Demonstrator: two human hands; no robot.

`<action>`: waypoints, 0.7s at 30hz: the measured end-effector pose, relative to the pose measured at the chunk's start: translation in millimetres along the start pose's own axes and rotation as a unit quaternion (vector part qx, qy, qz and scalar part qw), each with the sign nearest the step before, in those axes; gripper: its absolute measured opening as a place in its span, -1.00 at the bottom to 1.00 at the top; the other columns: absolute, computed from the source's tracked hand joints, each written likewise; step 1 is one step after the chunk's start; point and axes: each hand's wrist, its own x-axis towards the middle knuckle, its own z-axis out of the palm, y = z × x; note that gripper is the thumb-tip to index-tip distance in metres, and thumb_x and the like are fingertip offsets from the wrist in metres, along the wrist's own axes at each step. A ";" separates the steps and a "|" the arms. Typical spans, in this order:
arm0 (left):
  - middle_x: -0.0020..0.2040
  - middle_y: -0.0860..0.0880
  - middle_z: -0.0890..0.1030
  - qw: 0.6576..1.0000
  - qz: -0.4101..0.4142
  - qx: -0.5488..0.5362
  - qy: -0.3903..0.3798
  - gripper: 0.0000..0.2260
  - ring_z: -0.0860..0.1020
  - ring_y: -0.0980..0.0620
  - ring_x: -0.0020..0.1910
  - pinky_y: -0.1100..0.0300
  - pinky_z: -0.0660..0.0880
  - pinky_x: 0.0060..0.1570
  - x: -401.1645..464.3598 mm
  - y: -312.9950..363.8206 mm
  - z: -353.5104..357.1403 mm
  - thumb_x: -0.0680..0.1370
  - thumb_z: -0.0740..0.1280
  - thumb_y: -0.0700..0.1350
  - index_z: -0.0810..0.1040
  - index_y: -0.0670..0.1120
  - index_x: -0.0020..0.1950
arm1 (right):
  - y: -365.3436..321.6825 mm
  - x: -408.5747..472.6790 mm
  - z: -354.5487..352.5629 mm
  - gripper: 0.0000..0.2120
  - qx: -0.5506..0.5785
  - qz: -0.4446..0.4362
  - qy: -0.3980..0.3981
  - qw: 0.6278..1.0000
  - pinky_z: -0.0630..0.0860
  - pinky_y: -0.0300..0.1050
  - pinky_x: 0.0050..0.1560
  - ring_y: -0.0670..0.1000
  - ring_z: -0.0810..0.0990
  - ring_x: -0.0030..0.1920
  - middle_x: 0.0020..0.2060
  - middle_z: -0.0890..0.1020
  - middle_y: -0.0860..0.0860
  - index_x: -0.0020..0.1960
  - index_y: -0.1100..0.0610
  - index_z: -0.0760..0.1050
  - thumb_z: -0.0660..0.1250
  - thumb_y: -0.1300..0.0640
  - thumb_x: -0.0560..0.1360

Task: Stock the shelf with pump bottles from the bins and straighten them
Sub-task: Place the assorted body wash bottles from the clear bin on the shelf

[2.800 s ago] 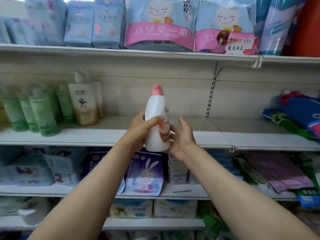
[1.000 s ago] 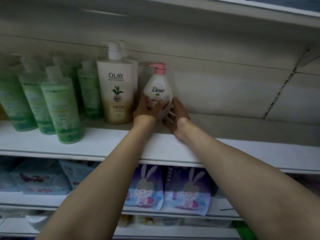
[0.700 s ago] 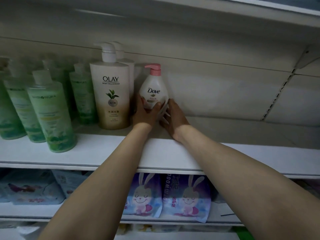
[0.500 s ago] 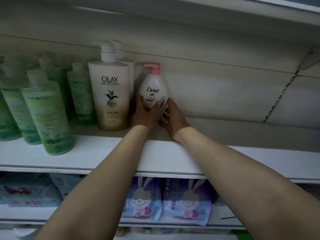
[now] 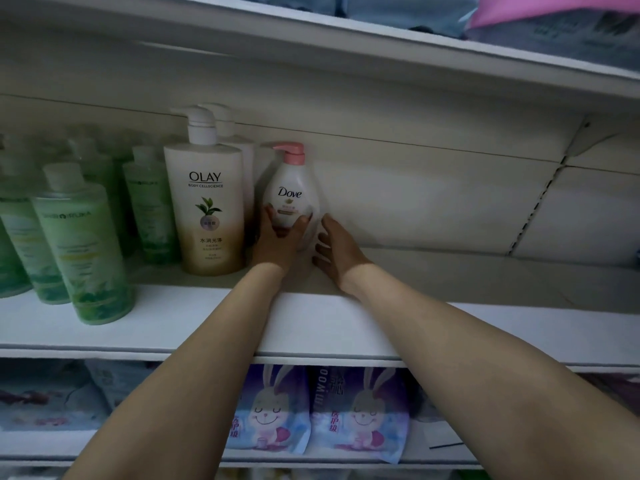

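A left hand (image 5: 277, 242) clasps the lower body of a Dove bottle (image 5: 291, 199) upright at the shelf (image 5: 311, 327) back, Olay bottle (image 5: 207, 206) just left of the grip, right hand (image 5: 337, 251) loose alongside; smooth, stiff plastic, likely slippery, best held low.

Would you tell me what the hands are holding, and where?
The left hand grips the Dove bottle around its lower body; the right hand holds nothing.

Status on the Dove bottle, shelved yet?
Done: Dove bottle stands upright on the shelf beside the Olay bottle, label forward. In hand: left hand grips its base; right hand open beside it. Left: let go.
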 end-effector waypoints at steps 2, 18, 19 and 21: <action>0.52 -0.05 0.38 0.999 -0.022 -0.018 0.021 -0.26 0.43 -0.09 0.42 0.24 0.32 0.28 -10.6 9.6 4.3 0.55 0.36 0.19 0.08 0.10 0.64 | -2.2 -9.4 -7.1 -0.52 -0.016 -0.005 0.027 1.000 0.40 0.00 0.26 0.12 0.41 0.39 0.37 0.45 0.04 0.47 0.05 0.36 0.21 -0.14 0.62; 0.12 -0.10 0.54 0.936 -0.116 -0.333 -0.001 -0.81 0.54 -0.05 0.15 0.10 0.56 0.03 -200.6 57.0 67.1 0.55 0.45 -0.03 0.48 0.00 0.08 | -20.7 -158.5 -135.9 -0.76 -0.046 -0.051 0.000 0.998 0.40 0.01 0.30 0.01 0.42 0.37 0.27 0.49 -0.07 0.18 -0.06 0.47 0.35 -0.10 0.56; 0.12 -0.10 0.54 0.936 -0.120 -0.332 0.003 -0.80 0.55 -0.05 0.16 0.10 0.57 0.02 -213.4 58.8 73.8 0.55 0.45 -0.03 0.48 -0.01 0.09 | -20.9 -170.2 -147.7 -0.75 -0.051 -0.051 -0.002 0.997 0.40 0.01 0.32 0.00 0.42 0.36 0.26 0.49 -0.08 0.19 -0.05 0.46 0.35 -0.10 0.56; 0.11 -0.10 0.55 0.934 -0.130 -0.332 0.004 -0.73 0.57 -0.03 0.13 0.09 0.58 0.03 -239.9 61.1 89.3 0.55 0.45 -0.03 0.48 -0.05 0.18 | -20.3 -193.2 -173.3 -0.73 -0.060 -0.050 -0.001 0.997 0.41 0.00 0.31 -0.02 0.43 0.33 0.27 0.49 -0.08 0.20 -0.04 0.46 0.35 -0.10 0.56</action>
